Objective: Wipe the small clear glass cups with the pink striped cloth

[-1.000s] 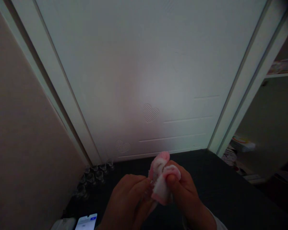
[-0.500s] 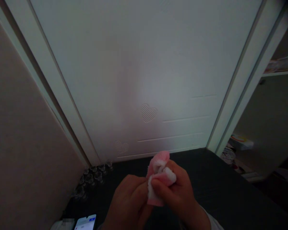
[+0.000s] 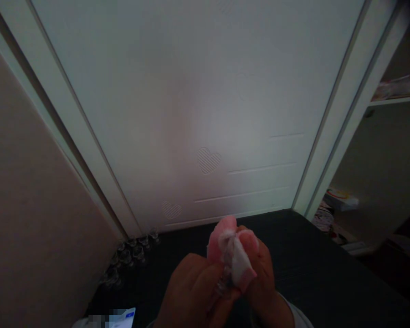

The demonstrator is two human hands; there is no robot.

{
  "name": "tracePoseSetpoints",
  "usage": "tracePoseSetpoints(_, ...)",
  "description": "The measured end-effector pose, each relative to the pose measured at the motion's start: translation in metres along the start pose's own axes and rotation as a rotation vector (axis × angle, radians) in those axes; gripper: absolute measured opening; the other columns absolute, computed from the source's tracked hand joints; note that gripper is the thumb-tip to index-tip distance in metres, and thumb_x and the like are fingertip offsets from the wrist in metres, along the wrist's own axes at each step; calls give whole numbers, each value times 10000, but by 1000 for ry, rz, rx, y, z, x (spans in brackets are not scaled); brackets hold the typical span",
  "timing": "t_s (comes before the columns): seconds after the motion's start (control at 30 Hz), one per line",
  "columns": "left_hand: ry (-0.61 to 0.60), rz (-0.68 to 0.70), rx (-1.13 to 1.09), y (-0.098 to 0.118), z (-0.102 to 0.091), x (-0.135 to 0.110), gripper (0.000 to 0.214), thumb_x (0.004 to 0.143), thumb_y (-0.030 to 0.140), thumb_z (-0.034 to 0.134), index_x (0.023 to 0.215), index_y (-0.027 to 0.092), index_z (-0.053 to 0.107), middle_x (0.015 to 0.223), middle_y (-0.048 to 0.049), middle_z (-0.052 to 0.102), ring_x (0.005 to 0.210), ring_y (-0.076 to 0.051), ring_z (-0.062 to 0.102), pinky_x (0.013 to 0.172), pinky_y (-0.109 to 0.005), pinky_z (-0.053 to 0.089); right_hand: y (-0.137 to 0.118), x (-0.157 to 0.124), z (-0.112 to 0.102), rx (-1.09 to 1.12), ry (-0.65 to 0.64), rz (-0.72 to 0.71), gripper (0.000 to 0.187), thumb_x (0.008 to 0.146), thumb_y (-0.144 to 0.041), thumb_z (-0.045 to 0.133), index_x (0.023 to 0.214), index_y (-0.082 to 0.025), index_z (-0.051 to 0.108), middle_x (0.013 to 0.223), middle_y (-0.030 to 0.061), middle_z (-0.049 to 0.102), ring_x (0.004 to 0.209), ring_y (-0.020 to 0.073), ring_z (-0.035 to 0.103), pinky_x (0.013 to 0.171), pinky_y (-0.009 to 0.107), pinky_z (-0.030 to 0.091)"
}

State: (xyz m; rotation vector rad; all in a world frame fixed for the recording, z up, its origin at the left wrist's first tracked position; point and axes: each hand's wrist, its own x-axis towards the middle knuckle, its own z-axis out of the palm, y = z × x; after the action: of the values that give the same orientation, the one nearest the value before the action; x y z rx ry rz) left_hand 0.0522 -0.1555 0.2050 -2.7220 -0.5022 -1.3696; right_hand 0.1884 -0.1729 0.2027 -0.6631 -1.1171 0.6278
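A pink and white fluffy cloth (image 3: 242,269) is bunched up in my right hand (image 3: 264,278), whose fingers are wrapped around it. My left hand (image 3: 194,284) is closed beside it, its fingers curled on a small clear glass (image 3: 222,286). Only part of this glass shows; the cloth and my fingers hide the rest. Both hands are together above the dark tabletop (image 3: 304,264).
Several small clear glasses (image 3: 125,257) stand at the table's left edge by the wall. A lit phone (image 3: 125,320) lies at the lower left. Behind the table rises a white panel (image 3: 177,114) with embossed hearts. Shelves (image 3: 396,101) with items are at the right.
The cloth has turned and been rearranged in my right hand, its white side now facing me. A bit of the clear glass now shows by my left fingers. The view has shifted slightly.
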Motion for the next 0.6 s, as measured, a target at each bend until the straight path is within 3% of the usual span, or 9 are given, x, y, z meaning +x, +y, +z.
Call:
tracePoseSetpoints(0.13,-67,-25,-1,-2,-7,-4,162,1038,325,466,1083,199,558,712,-16,676,644,-183,646,520,-252,478,5,0,0,-79,3,-24,400,958,-452,552,645,-204,568,558,-40,500,471,107,412,428,220,351)
tracePoseSetpoints(0.3,-108,-66,-29,-1,-12,2,119,1023,328,509,1028,230,577,776,-19,719,700,-197,684,537,-266,481,1,3,0,-224,-8,-69,138,820,-265,629,703,-203,591,596,-50,528,502,111,443,458,219,378)
tracePoseSetpoints(0.43,-68,-6,-8,2,-12,9,198,1043,351,456,1003,198,576,739,-22,726,637,-181,679,533,-266,491,-5,5,0,-296,23,-99,124,767,-209,606,657,-211,550,573,-58,497,480,108,434,440,217,372)
tracePoseSetpoints(0.6,-69,21,-22,2,-11,11,254,1057,365,414,954,198,575,706,-16,728,589,-171,669,530,-270,490,-4,3,-2,-314,36,-159,147,814,-154,560,678,-211,566,574,-56,489,473,108,416,432,220,358)
